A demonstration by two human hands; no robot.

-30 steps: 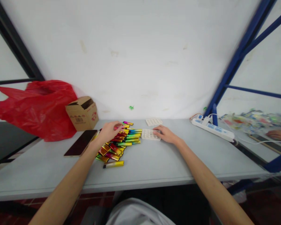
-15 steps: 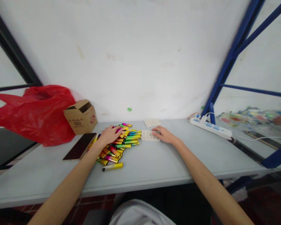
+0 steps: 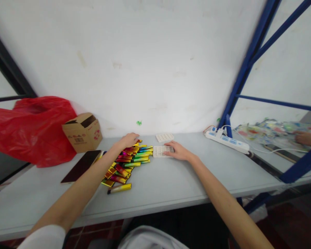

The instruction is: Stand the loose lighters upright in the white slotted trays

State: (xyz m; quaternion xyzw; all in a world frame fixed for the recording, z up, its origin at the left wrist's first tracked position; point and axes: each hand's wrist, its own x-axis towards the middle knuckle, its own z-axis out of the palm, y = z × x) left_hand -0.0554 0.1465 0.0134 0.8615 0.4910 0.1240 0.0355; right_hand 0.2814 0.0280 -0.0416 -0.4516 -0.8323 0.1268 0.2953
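Observation:
A pile of shiny metallic lighters, gold mixed with red, green and blue, spreads over the grey table. My left hand lies at the back edge of the pile, its fingers stretched out over it; the fingertips are partly hidden. A single lighter lies apart in front of the pile. Right beside the pile is a white tray with rows of small holes. My right hand grips that tray's right end, thumb in front and fingers behind. Behind it lies a second white tray.
A dark tablet-like panel lies left of the pile, partly behind my left forearm. Behind it stand a cardboard box and a red plastic bag. To the right are a power strip, a blue frame and another person's hand.
My left hand has moved from the top of the pile to its back edge. My right hand stays at the tray. The view has shifted slightly to the right.

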